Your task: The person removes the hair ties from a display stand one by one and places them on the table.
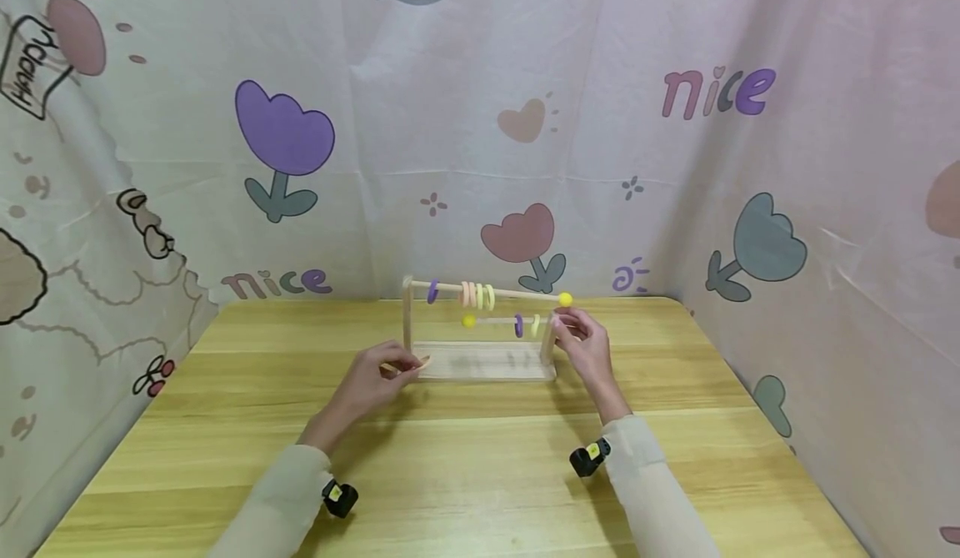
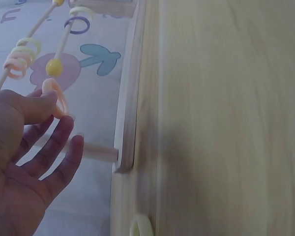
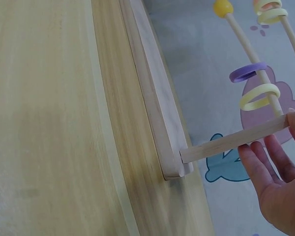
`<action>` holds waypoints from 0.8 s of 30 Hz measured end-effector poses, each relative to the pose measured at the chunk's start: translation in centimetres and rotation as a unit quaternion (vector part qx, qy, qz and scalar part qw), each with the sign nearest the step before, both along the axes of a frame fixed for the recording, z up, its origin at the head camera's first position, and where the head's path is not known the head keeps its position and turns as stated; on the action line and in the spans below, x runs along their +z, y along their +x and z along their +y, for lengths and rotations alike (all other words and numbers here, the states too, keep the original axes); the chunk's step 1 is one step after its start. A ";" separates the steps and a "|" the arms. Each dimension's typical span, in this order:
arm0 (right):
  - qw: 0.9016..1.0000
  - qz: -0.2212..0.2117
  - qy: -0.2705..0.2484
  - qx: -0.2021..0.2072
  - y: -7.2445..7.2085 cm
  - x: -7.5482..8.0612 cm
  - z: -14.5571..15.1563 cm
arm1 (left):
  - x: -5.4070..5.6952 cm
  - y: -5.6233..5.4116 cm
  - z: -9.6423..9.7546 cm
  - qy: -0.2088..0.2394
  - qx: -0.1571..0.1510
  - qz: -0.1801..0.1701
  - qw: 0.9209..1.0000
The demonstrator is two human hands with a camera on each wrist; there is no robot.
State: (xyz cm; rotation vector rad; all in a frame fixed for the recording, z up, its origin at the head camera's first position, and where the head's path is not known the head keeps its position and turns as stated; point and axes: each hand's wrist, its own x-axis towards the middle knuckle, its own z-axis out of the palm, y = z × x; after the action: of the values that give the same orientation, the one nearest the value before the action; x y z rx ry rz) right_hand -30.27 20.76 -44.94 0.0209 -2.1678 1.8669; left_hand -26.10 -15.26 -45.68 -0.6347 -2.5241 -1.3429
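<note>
A wooden ring stand with a flat base [image 1: 480, 364] and two posts stands on the table. Between thumb and fingertips, my left hand [image 1: 378, 372] pinches a peach ring [image 2: 63, 100] near the base's left end. My right hand [image 1: 588, 348] grips the upper part of the right post [image 3: 226, 142]. From that post the lower rod runs left to a yellow ball [image 1: 468, 321], carrying a purple ring [image 3: 247, 72] and a pale yellow ring [image 3: 258, 98]. The upper rod extends from the left post [image 1: 408, 316] and bears a purple ring [image 1: 432, 292] plus several peach and yellow rings.
A pale yellow ring [image 2: 141, 227] lies on the wooden table [image 1: 480, 466], by the base's left end in the left wrist view. Another yellow ball [image 1: 566, 299] caps the upper rod. Behind the table hangs a printed cloth [image 1: 420, 124].
</note>
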 end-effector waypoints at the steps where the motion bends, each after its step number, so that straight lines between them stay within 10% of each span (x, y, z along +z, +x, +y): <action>1: 1.000 0.000 0.001 0.000 0.0 0.0 0.0 | 0.0 0.1 -0.2 -0.004 0.001 -0.002 1.000; 24: 1.000 0.001 0.000 0.008 0.1 0.1 0.0 | -0.9 0.9 -3.6 -0.068 -0.022 -0.033 0.997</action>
State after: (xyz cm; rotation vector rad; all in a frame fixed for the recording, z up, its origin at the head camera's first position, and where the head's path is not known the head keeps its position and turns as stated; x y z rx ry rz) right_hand -30.15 20.76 -44.83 0.0393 -2.1728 1.8735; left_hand -25.20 -18.87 -46.62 -0.6881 -2.6868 -1.2341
